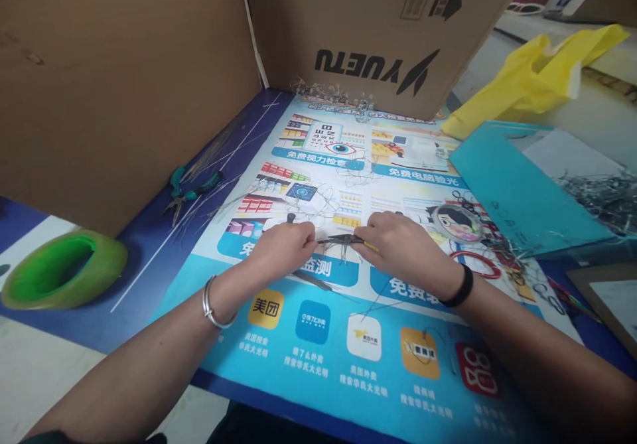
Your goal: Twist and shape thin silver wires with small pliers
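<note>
Near the middle of the poster, my right hand [395,241] is closed around the handles of a pair of needle-nose pliers [343,238], whose jaws point left. My left hand [292,245] is closed in a pinch right at the tip of the jaws, on thin metal wire [343,253]. Short wire ends hang just below the jaws; their exact shape is too fine to make out. Loose thin wires [355,172] lie on the poster beyond my hands.
Teal-handled pliers [192,188] and straight wires lie left, beside a tape roll [64,268]. A cardboard box [343,26] stands behind, with small wire pieces [328,92] at its foot. At right are a round clear container [458,222], red wire [480,265] and a teal box [527,185] of wire bits.
</note>
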The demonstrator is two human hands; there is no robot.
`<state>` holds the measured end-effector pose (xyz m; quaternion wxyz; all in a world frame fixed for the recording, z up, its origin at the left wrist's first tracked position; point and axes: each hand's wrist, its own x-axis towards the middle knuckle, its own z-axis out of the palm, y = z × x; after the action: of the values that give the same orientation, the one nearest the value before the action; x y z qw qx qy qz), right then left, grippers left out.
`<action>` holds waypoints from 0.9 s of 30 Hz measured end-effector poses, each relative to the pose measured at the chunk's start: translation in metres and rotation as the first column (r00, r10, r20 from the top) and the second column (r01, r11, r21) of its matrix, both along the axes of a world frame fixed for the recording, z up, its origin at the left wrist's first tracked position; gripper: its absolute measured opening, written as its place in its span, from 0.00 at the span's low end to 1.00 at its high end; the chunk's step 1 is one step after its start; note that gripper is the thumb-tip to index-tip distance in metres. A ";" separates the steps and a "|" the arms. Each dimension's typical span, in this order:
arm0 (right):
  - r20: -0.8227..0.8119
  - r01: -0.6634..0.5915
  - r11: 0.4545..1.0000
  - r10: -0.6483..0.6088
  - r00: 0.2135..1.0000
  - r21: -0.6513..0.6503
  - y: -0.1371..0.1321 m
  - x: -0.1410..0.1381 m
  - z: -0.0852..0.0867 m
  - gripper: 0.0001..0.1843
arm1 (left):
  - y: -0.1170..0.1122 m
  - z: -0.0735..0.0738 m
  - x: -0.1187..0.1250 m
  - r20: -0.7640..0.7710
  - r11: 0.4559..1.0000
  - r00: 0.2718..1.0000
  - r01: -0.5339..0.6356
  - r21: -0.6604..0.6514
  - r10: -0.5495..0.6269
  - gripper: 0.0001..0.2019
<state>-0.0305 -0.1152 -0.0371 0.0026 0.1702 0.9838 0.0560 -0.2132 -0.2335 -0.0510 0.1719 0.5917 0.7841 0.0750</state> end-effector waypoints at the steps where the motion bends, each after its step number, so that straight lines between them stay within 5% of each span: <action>1: 0.000 -0.007 1.000 0.007 1.000 -0.007 0.001 0.001 0.000 0.16 | 0.000 0.000 0.001 0.000 1.000 1.000 0.007 0.002 -0.007 0.08; 27: 0.004 -0.044 0.992 0.045 0.999 -0.115 0.006 0.012 -0.004 0.16 | -0.005 -0.008 0.008 -0.112 0.985 0.993 0.056 0.166 -0.037 0.08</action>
<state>-0.0185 -0.1092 -0.0408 0.0144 0.1477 0.9889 -0.0001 -0.2050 -0.2380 -0.0589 0.0798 0.6254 0.7691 0.1049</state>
